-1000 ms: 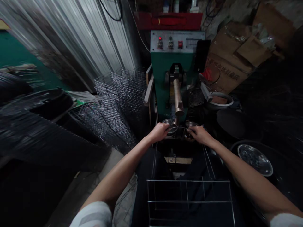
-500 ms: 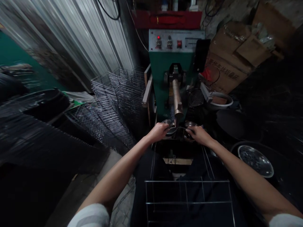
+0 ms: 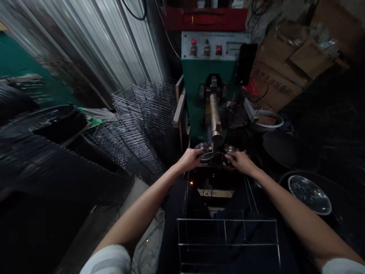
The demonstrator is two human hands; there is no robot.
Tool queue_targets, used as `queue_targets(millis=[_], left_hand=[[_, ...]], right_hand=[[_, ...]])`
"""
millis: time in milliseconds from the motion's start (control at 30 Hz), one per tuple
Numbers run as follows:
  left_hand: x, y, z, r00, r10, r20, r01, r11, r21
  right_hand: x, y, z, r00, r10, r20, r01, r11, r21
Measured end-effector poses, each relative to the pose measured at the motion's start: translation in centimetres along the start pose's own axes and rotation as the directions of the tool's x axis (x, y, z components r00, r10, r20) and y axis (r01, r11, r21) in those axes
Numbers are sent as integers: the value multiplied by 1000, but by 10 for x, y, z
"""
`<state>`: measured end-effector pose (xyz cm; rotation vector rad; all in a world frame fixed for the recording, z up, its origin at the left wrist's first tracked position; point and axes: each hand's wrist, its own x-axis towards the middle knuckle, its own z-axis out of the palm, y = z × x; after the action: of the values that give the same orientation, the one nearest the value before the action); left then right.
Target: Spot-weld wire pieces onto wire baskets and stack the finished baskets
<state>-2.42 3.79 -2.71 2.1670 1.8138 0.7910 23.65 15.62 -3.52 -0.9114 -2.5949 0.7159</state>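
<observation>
My left hand (image 3: 190, 160) and my right hand (image 3: 242, 162) are closed in pinches on a thin metal wire (image 3: 220, 153) that spans between them. The wire passes at the tip of a copper-coloured electrode arm (image 3: 216, 118), which juts from a green spot-welding machine (image 3: 195, 82). Small metal bowls (image 3: 231, 148) lie just behind the fingers. A wire rack (image 3: 228, 220) rests over my lap, its long wires reaching up toward my hands; whether the held wire joins it I cannot tell. Orange sparks show below the hands.
Stacked wire racks (image 3: 142, 121) stand to the left, beside corrugated metal sheeting (image 3: 114, 45). On the right are a bowl of small metal pieces (image 3: 309, 194), a dark round lid (image 3: 289, 150) and cardboard boxes (image 3: 281, 76). A phone (image 3: 245, 64) is fixed to the machine.
Orange sparks have appeared below the hands and near the floor. The view has shifted slightly; both hands keep their pinch on the wire at the electrode.
</observation>
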Motion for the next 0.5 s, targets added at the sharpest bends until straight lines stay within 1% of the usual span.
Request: queue_targets(millis=[133, 233, 333, 400, 500], left_hand=[[-1, 1, 4, 999, -32, -12, 32, 999, -27], [-1, 1, 4, 999, -41, -12, 41, 998, -41], [-1, 1, 3, 999, -44, -9, 43, 998, -48], [-1, 1, 3, 999, -48, -9, 47, 997, -53], [0, 2, 2, 998, -58, -13, 57, 996, -65]], right_hand=[[-1, 0, 1, 1000, 7, 10, -7, 999, 49], [-1, 3, 3, 1000, 22, -13, -22, 999, 41], [0, 5, 4, 999, 45, 8, -46, 998, 43], [0, 6, 4, 999, 42, 8, -43, 998, 48], [-1, 7, 5, 999, 27, -22, -25, 997, 67]])
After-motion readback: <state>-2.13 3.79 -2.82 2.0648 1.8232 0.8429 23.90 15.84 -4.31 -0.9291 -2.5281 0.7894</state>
